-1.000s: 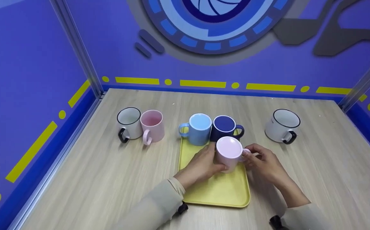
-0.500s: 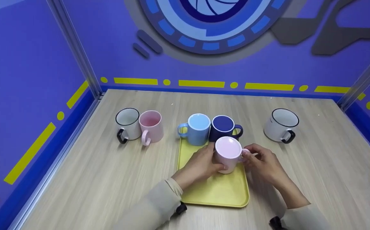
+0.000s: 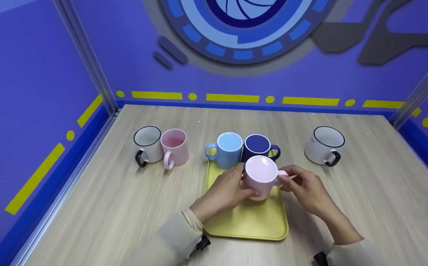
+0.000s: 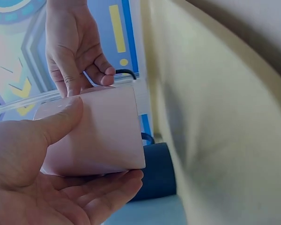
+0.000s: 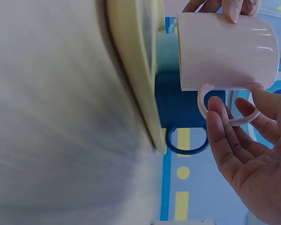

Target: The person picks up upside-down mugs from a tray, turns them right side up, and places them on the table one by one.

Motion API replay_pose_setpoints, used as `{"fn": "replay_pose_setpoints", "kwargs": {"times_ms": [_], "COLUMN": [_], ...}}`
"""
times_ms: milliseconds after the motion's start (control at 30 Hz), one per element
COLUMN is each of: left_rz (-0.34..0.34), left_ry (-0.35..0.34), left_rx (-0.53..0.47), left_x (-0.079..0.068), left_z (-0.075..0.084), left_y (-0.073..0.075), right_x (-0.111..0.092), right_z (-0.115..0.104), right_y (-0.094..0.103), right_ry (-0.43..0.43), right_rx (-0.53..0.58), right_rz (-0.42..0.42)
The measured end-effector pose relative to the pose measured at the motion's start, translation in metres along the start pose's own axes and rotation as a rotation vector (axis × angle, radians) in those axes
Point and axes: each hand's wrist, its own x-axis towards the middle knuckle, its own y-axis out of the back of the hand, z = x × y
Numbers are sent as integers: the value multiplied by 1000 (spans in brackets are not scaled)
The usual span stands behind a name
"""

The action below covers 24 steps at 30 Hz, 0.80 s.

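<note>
"Head view: where is your pale pink mug (image 3: 260,183), and what are your hands doing?"
"Roughly upright over the yellow tray (image 3: 247,229), just in front of the navy mug (image 3: 250,152); your left hand (image 3: 225,190) grips its body, your right hand (image 3: 308,188) pinches its handle (image 5: 243,120). From the right wrist, its base looks raised off the tray."
"What could go wrong for you?"
"Pushing too far forward could knock the navy mug, I'd judge; and it could tip if your left hand lets go early, leaving only the handle held."
"Your count?"
"Six mugs: one pale pink, one navy, one light blue mug (image 3: 228,157), one deeper pink mug (image 3: 178,155), a left white mug (image 3: 156,151) and a right white mug (image 3: 313,151); one tray, one worktop (image 3: 125,207), two hands"
</note>
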Motion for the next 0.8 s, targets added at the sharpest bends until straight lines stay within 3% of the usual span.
{"fn": "replay_pose_setpoints", "kwargs": {"times_ms": [500,800], "left_rz": [15,51], "left_ry": [-46,-87], "left_rx": [-32,-17], "left_x": [-32,-53], "left_z": [6,4], "left_y": [25,27], "right_x": [-15,-29], "right_z": [-26,-37], "right_y": [-5,-11], "right_ry": [105,132], "right_rx": [9,2], "right_rz": [50,34]}}
